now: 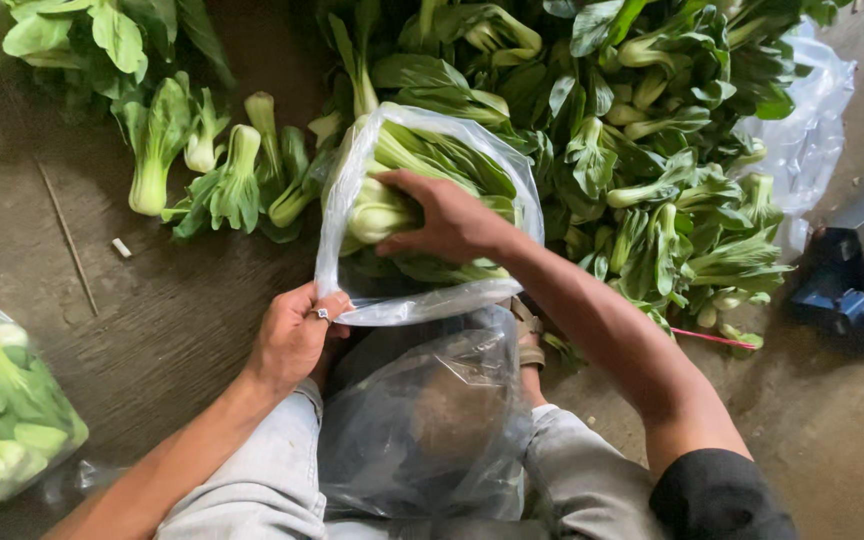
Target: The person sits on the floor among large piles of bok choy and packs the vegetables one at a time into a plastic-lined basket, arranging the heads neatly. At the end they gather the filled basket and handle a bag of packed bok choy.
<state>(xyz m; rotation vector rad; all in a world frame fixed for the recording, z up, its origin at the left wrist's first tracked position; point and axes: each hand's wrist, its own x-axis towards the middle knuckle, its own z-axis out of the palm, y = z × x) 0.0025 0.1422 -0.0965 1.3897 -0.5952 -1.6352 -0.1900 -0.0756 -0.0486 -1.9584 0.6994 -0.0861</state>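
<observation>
Bare concrete floor, wet-looking, greens piled all over the top half. Sitting low, knees in grey trousers, stack of spare clear bags on my lap. My left hand pinches the near rim of the open clear bag, fingers together on the plastic, ring showing. My right hand is inside the bag's mouth, fingers curled around a bok choy head, pushing it down among the ones already in.

Progress, as I judge it: bag partly filled, several heads inside, room left at the rim. One filled bag sits at far left on the floor. Big loose pile on the right, small row of loose heads left of the bag, so plenty unpacked. Blue object at right edge, can't tell what.
</observation>
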